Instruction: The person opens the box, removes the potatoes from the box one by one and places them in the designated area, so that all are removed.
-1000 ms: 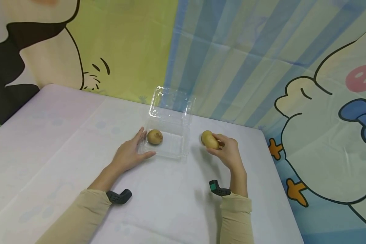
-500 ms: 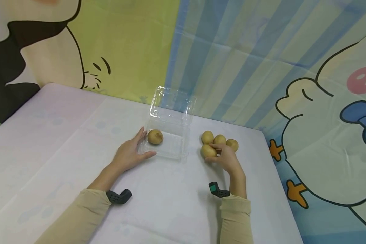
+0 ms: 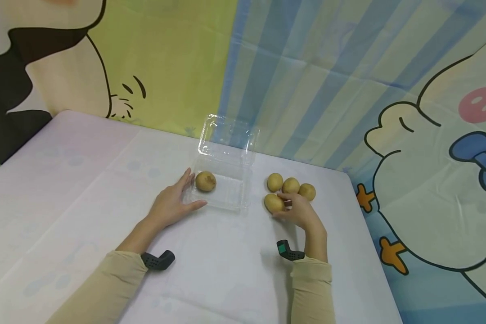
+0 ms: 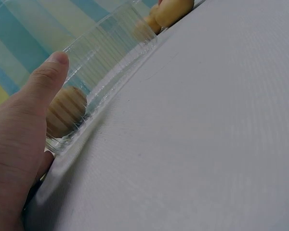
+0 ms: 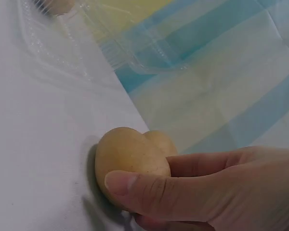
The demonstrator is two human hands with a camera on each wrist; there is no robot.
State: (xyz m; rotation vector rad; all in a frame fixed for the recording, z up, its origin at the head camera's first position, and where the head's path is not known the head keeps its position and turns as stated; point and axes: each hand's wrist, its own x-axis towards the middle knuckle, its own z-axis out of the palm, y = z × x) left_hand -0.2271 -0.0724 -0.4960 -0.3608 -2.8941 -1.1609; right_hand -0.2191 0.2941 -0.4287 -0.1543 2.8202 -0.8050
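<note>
A clear plastic clamshell container point(image 3: 231, 191) stands on the table with its lid raised at the back. One potato point(image 3: 205, 181) with a brown patch lies in its left side. My left hand point(image 3: 173, 204) holds the container's left end, thumb along the front wall and fingers at the far side; the left wrist view shows the thumb point(image 4: 45, 79) over the ribbed wall. To the right of the container, my right hand point(image 3: 301, 210) pinches another potato point(image 3: 273, 204) between thumb and fingers, low at the tabletop. The right wrist view shows this potato point(image 5: 127, 159) close up, partly covered by the thumb.
Behind the held potato, three more sit in a row: a left potato point(image 3: 275, 182), a middle potato point(image 3: 291, 185) and a right potato point(image 3: 307, 191). A printed cloth backdrop point(image 3: 291, 90) rises along the table's back edge. The white-covered table point(image 3: 218, 270) extends toward me.
My right hand has lowered its potato toward the front, from over the row to the tabletop, then shifted it slightly left. The row behind has come into view. My left hand stays put.
</note>
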